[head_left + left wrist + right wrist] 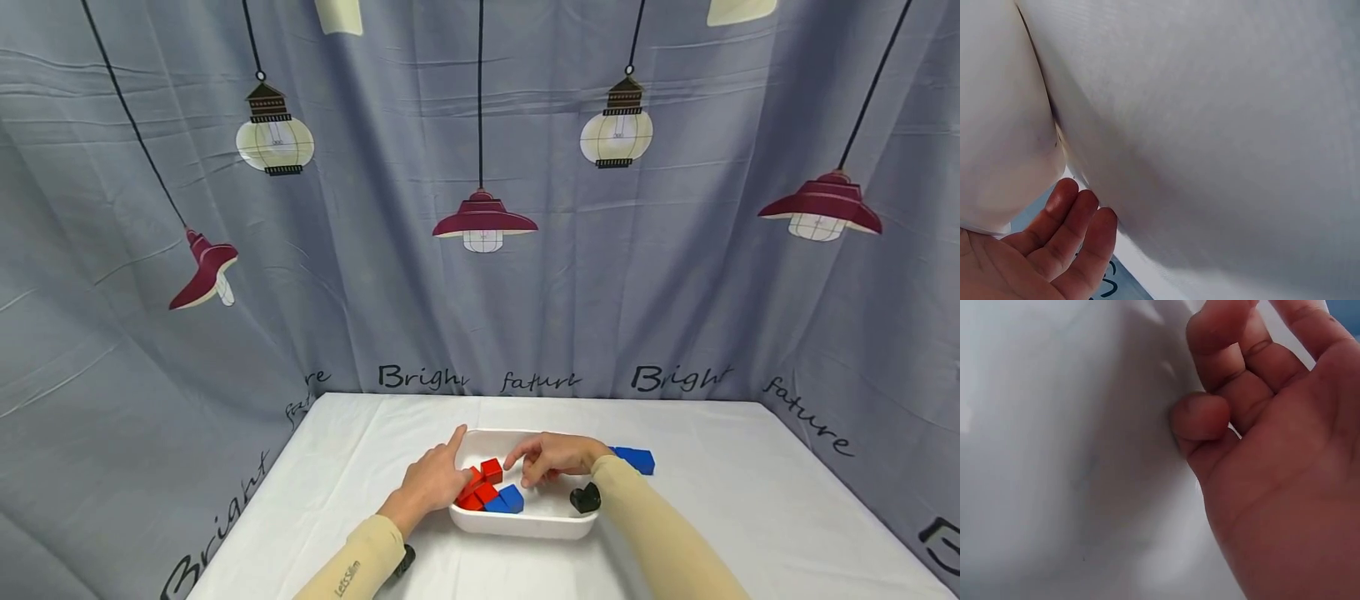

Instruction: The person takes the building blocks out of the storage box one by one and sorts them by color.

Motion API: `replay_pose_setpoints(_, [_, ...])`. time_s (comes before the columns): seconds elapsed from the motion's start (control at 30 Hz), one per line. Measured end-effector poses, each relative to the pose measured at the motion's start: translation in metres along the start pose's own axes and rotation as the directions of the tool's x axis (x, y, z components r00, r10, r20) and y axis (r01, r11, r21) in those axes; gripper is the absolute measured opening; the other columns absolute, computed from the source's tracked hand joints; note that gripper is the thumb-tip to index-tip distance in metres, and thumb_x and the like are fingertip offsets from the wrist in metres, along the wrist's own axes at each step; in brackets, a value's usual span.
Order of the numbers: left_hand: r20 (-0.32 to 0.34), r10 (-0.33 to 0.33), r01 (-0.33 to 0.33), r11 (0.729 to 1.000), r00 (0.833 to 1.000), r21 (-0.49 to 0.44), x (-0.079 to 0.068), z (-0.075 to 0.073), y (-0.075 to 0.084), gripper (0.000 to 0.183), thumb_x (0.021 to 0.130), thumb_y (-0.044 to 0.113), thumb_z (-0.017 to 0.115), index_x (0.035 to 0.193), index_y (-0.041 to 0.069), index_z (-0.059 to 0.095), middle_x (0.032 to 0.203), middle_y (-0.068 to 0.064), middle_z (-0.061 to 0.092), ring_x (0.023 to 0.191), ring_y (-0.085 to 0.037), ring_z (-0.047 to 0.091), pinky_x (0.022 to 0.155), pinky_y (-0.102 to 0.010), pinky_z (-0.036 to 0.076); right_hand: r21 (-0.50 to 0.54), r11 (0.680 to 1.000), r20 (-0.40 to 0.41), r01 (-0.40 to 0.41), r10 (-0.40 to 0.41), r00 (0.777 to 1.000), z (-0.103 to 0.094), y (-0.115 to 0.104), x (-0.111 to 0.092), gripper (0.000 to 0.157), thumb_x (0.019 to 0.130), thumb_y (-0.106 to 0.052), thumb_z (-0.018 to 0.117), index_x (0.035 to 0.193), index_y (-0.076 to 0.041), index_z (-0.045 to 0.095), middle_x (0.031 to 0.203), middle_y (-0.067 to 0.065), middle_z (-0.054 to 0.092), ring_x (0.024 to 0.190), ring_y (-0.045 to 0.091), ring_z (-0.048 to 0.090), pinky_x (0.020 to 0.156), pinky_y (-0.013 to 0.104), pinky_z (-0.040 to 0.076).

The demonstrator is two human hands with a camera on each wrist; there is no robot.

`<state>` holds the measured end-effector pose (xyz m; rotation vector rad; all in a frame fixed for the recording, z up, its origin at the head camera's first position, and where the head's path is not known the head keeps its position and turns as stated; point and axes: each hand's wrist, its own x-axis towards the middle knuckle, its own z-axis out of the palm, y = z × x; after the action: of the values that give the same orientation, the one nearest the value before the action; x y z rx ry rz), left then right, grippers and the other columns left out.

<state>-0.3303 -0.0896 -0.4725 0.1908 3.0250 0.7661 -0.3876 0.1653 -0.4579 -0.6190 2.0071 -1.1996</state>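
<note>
A white rectangular tray point(525, 525) stands on the table, with several red blocks point(486, 492) and some blue blocks point(512, 498) gathered at its left end. My left hand point(431, 482) holds the tray's left side, thumb over the rim by the red blocks and index finger along the edge. Outside the tray wall point(1004, 112), its other fingers show in the left wrist view. Over the tray's inside is my right hand point(558, 455), index finger reaching toward the red blocks, other fingers bent. Nothing shows between its fingers point(1210, 419).
More blue blocks point(636, 460) lie on the table right of the tray, partly behind the right sleeve. Small black objects point(585, 498) sit beside both wrists. A white cloth point(750, 500) covers the table, and a grey-blue printed curtain point(555, 317) hangs behind.
</note>
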Motion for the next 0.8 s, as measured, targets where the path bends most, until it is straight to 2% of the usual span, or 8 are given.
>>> replay_pose_setpoints(0.2, [-0.004, -0.006, 0.006, 1.0, 1.0, -0.001, 0.001, 0.001, 0.001, 0.077, 0.09, 0.033, 0.064, 0.159, 0.023, 0.03, 0.134, -0.015, 0.059, 0.112, -0.031, 0.059, 0.097, -0.062, 0.048, -0.031, 1.0, 0.013, -0.007, 0.007, 1.0, 0.002, 0.005, 0.005, 0.031, 0.082, -0.007, 0.076, 0.113, -0.004, 0.071, 0.069, -0.004, 0.059, 0.064, 0.016, 0.046, 0.056, 0.024, 0.032])
replay_pose_setpoints(0.3, [-0.003, -0.005, 0.005, 1.0, 1.0, 0.0, 0.001, 0.001, 0.0, 0.077, 0.09, 0.033, 0.064, 0.159, 0.023, 0.03, 0.134, -0.015, 0.059, 0.111, -0.031, 0.059, 0.096, -0.062, 0.049, -0.031, 0.999, 0.021, -0.013, 0.013, 1.0, 0.004, 0.005, 0.007, 0.031, 0.082, -0.007, 0.077, 0.113, -0.005, 0.072, 0.07, -0.003, 0.06, 0.063, 0.016, 0.046, 0.056, 0.025, 0.032])
replay_pose_setpoints(0.47, [-0.003, -0.005, 0.005, 1.0, 1.0, 0.003, 0.0, 0.002, -0.001, 0.077, 0.091, 0.034, 0.064, 0.159, 0.023, 0.031, 0.137, -0.016, 0.058, 0.115, -0.032, 0.059, 0.097, -0.062, 0.048, -0.049, 0.999, 0.054, -0.011, 0.014, 0.998, 0.008, 0.003, 0.006, 0.03, 0.082, -0.005, 0.078, 0.112, -0.004, 0.073, 0.071, -0.002, 0.061, 0.067, 0.014, 0.049, 0.065, 0.026, 0.037])
replay_pose_setpoints(0.6, [-0.004, -0.002, 0.002, 1.0, 1.0, 0.003, -0.001, 0.001, 0.0, 0.077, 0.091, 0.035, 0.065, 0.159, 0.023, 0.031, 0.137, -0.017, 0.059, 0.116, -0.033, 0.059, 0.098, -0.062, 0.048, -0.067, 0.997, 0.042, -0.027, 0.03, 0.999, 0.012, 0.0, 0.006, 0.027, 0.082, -0.003, 0.078, 0.108, -0.006, 0.074, 0.069, -0.001, 0.061, 0.069, 0.014, 0.052, 0.073, 0.026, 0.041])
replay_pose_setpoints(0.8, [-0.007, 0.001, -0.001, 1.0, 1.0, 0.006, -0.001, 0.0, 0.0, 0.077, 0.09, 0.035, 0.064, 0.159, 0.022, 0.031, 0.137, -0.017, 0.059, 0.117, -0.033, 0.059, 0.098, -0.063, 0.047, -0.081, 0.996, 0.038, -0.041, 0.045, 0.998, 0.012, -0.001, 0.006, 0.025, 0.081, 0.0, 0.078, 0.105, -0.006, 0.074, 0.069, -0.001, 0.06, 0.069, 0.013, 0.052, 0.074, 0.025, 0.043])
